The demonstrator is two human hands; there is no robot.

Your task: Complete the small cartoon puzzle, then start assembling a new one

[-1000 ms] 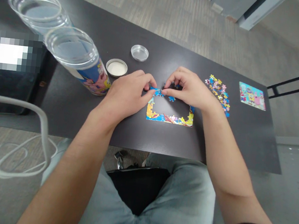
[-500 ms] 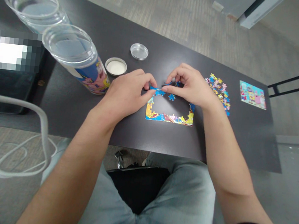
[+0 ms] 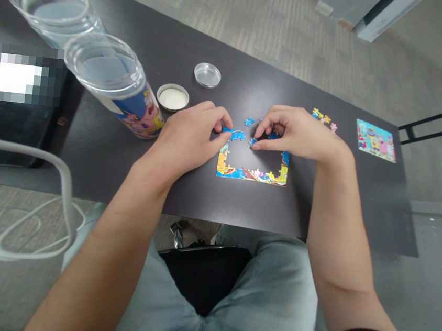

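A partly joined jigsaw puzzle (image 3: 251, 174) lies on the dark table, its bottom edge and parts of both sides linked around a bare middle. At its top left corner, my left hand (image 3: 192, 136) has thumb and index finger closed on a short strip of blue puzzle pieces (image 3: 239, 135). Just right of that strip, my right hand (image 3: 293, 133) pinches a small blue puzzle piece (image 3: 253, 143) between thumb and index finger. A loose blue piece (image 3: 249, 121) rests above the strip. More blue pieces sit partly hidden under my right hand.
Loose mixed pieces (image 3: 324, 118) lie beyond my right wrist, mostly covered by it. A picture card (image 3: 377, 141) is at the right. Two round lids (image 3: 207, 75) and two clear canisters (image 3: 108, 69) stand left. A white cable (image 3: 64, 186) loops at the near left.
My right hand has moved slightly right and down from the strip and now grips the small blue piece that lay loose. A loose blue piece above is uncovered. My left hand stays put.
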